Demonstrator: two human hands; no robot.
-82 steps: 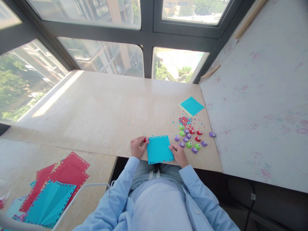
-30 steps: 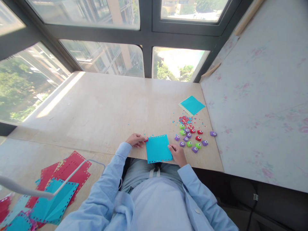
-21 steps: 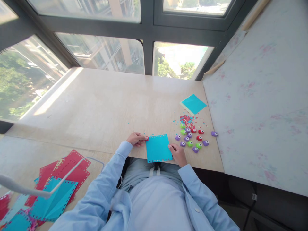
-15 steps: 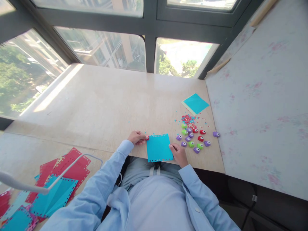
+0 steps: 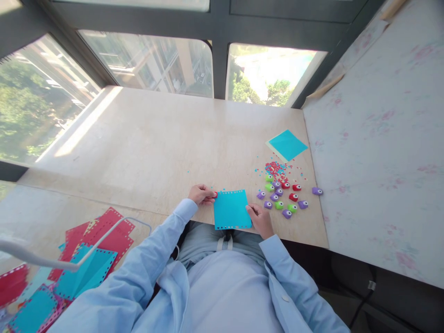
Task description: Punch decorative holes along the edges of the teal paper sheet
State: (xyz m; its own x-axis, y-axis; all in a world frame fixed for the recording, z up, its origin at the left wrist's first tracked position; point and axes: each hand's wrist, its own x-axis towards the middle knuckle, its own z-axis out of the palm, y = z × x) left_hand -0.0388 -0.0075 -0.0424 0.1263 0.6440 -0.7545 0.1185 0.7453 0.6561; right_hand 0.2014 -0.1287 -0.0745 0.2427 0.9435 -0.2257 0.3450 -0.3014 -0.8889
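Stretching toward the windows, the pale marble-look table (image 5: 156, 143) carries everything, and a heap of red and blue punched paper sheets (image 5: 86, 249) lies on its near left part. At the near edge lies a square blue paper sheet with holes punched along its borders (image 5: 231, 209). The right hand (image 5: 260, 218) rests on that sheet's right edge, fingers curled, pressing it flat. The left hand (image 5: 201, 194) has its grip closed on a small red plastic punch (image 5: 215, 194) at the sheet's upper left corner. Right of the sheet sits a cluster of small purple, green and red punches (image 5: 282, 198), with tiny red and blue paper scraps (image 5: 276, 168) just beyond.
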